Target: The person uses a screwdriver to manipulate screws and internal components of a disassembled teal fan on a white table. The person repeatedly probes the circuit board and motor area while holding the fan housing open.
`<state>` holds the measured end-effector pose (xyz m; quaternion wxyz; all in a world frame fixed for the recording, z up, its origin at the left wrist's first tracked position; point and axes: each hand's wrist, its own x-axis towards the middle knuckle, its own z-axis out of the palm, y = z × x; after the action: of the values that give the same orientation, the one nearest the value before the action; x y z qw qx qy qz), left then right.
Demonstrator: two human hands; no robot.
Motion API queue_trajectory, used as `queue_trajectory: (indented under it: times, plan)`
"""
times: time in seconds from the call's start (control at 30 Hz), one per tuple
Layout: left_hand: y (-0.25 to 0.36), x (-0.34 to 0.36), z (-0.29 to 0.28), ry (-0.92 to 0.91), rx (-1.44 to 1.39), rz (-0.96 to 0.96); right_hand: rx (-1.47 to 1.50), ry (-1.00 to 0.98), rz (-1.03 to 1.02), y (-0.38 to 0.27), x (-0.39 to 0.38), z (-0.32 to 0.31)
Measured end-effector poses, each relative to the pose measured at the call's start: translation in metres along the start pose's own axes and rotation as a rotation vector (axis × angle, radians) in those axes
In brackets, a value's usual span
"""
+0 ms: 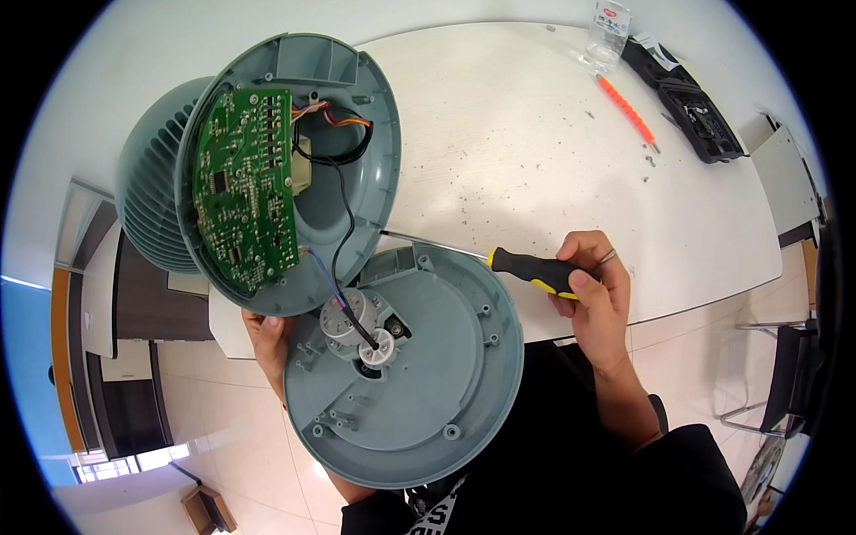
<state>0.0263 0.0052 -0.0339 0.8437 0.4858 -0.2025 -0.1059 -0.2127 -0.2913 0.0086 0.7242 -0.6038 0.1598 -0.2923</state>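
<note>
My right hand (597,299) grips a black-and-yellow screwdriver (535,270), its tip at the right rim of the grey-green upper housing (343,192). That housing stands opened, showing a green circuit board (241,183) and wires, with a ribbed body (147,178) behind it. Wires run down to a round grey base (419,374) with a white motor piece (346,316). My left hand (269,343) holds the base from its left side, fingers curled and partly hidden behind it.
The white table (695,232) carries an orange twisted rod (624,111), a plastic bottle (608,36), a black open tool case (704,125) and small scattered pieces. A chair (785,374) stands at the right, dark furniture (147,294) at the left, and a cardboard box (207,508) on the floor.
</note>
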Motion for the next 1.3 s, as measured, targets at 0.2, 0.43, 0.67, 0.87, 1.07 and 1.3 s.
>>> queue_trajectory:
  times: [0.2, 0.43, 0.67, 0.87, 1.07, 1.3]
  plan:
    - [-0.002, 0.0, 0.003, 0.005, -0.025, 0.015, -0.097, -0.031, -0.009, 0.001, 0.0, 0.001]
    - [0.001, -0.002, 0.006, 0.019, -0.01, -0.003, -0.118, -0.028, 0.051, -0.003, 0.001, 0.001]
    - [0.003, -0.001, 0.011, 0.023, -0.009, -0.008, -0.093, -0.025, 0.125, -0.006, 0.008, 0.001]
    - [0.002, 0.0, 0.006, 0.007, 0.012, -0.008, -0.065, -0.015, 0.114, -0.006, 0.009, 0.002]
    - [0.002, 0.001, 0.006, -0.018, 0.006, -0.008, -0.07, -0.017, 0.098, -0.006, 0.007, 0.0]
    - [0.006, -0.003, 0.013, 0.034, 0.012, -0.009, -0.07, -0.014, 0.101, -0.008, 0.007, 0.003]
